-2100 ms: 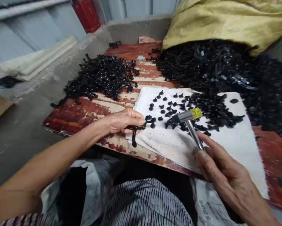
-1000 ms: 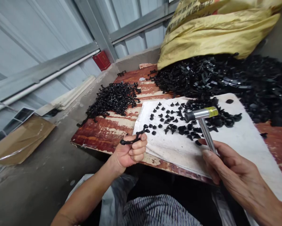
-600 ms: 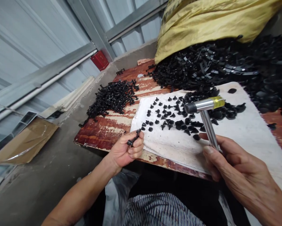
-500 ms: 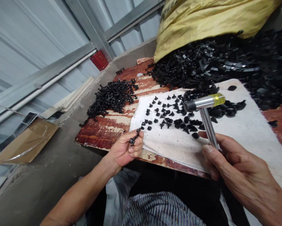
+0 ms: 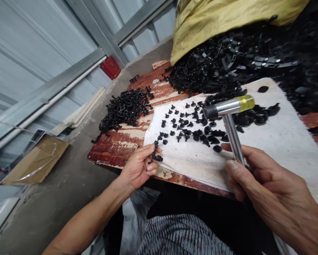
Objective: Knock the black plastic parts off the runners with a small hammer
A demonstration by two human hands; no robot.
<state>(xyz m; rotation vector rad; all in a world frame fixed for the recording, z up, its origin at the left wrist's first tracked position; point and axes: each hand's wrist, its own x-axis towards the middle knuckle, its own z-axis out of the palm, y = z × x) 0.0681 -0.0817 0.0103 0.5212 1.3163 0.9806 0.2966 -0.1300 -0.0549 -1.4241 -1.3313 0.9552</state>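
Between the thumb and fingers of my left hand (image 5: pixel 140 166) is a small black jointed plastic part (image 5: pixel 155 156), held just over the near left edge of the white cloth (image 5: pixel 191 166). My right hand (image 5: pixel 267 184) is wrapped round the metal handle of a mallet (image 5: pixel 230 106). Its head is raised above the cloth, with one black face to the left and one yellow face to the right. Several small black round pieces with stems (image 5: pixel 185 122) lie spread on the cloth between the hands. The mallet's head hides some of the pieces behind it.
A heap of small black parts (image 5: pixel 127 109) sits on the worn red-brown board (image 5: pixel 100 150) at the left. Behind the cloth rises a bigger black pile (image 5: pixel 222 63), spilling from a yellow sack (image 5: pixel 214 24). A red box (image 5: pixel 110 68) stands by the metal wall.
The black part in my left hand has turned, and more of it shows beside the fingers. My right hand still grips the mallet, its head slightly shifted left in view.
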